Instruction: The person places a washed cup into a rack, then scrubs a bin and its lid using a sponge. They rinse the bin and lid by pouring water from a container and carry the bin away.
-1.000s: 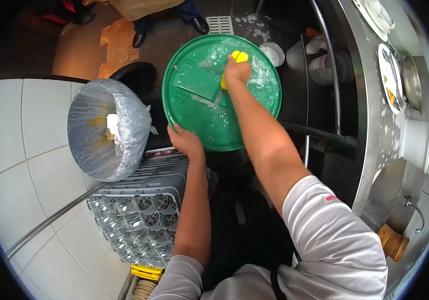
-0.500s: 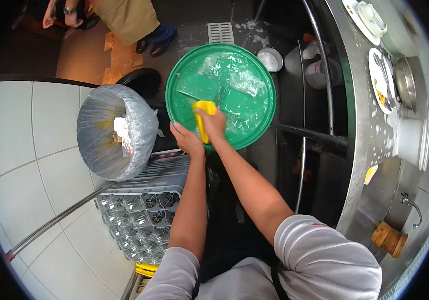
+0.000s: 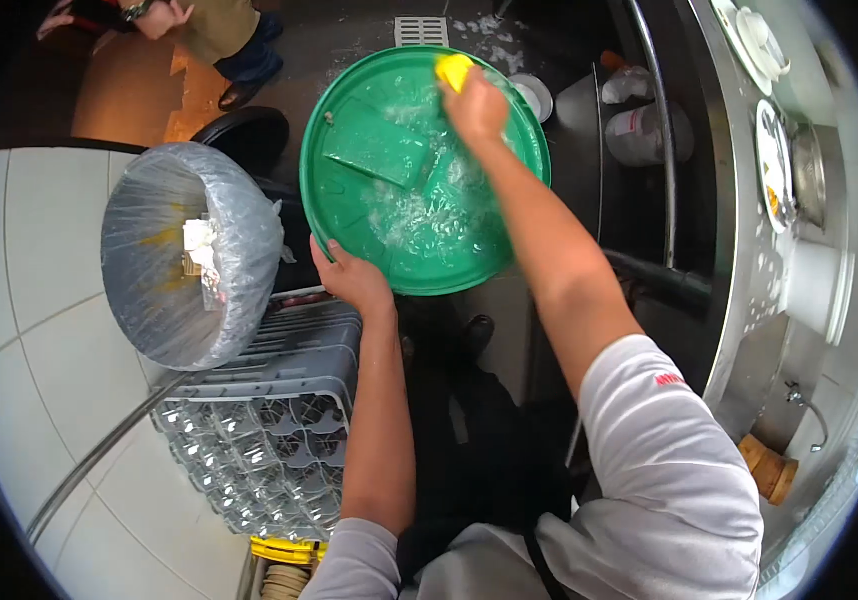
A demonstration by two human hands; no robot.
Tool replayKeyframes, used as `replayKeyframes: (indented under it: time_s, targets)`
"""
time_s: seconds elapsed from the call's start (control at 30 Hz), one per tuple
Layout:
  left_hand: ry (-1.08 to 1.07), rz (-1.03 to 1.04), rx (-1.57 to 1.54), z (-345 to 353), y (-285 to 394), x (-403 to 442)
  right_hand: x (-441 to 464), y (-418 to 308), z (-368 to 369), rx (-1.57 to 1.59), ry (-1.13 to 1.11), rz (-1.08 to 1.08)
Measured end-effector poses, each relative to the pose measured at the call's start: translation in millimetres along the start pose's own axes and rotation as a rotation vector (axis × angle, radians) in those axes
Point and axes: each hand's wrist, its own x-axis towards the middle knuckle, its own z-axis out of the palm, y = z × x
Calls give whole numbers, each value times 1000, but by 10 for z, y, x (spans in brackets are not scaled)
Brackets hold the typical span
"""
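Note:
In the middle of the head view is a large round green lid, wet and streaked with suds. My left hand grips its near-left rim, thumb on top and the other fingers mostly hidden beneath. On the lid's far right side my right hand is closed around a yellow sponge, pressed near the far rim. Both are slightly smeared by motion.
At left stands a bin lined with clear plastic, beside a grey rack of glasses. A steel counter with dirty plates runs along the right. Another person's hand shows at the top left.
My right hand has swept the sponge from the lid's near-left part to its far right rim. The lid has moved a little up and left in view; my left hand still holds its rim.

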Motion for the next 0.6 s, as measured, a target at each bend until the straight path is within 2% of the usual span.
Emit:
replayKeyframes:
  time_s: [0.1, 0.23, 0.27, 0.3, 0.4, 0.47, 0.53, 0.6]
  targets:
    - [79, -28, 12, 137, 62, -59, -233, 731, -335, -164, -100, -156]
    - [151, -122, 35, 253, -17, -38, -758, 715, -879, -144, -347, 136]
    - [184, -120, 81, 273, -72, -23, -952, 739, -804, -72, -301, 174]
    - [185, -105, 85, 261, -139, -2, -1071, 616, -827, -56, -269, 314]
    - [174, -77, 279, 311, 57, -108, -1392, 380, -938, 314, -267, 510]
    - [122, 25, 403, 267, -16, -117, -1677, 292, -868, 478, -356, 528]
    - [62, 107, 485, 188, -118, -20, -1758, 113, -1069, 587, -293, 407]
    - [-13, 156, 534, 92, -162, 74, -1599, -116, -1671, 698, -170, 409]
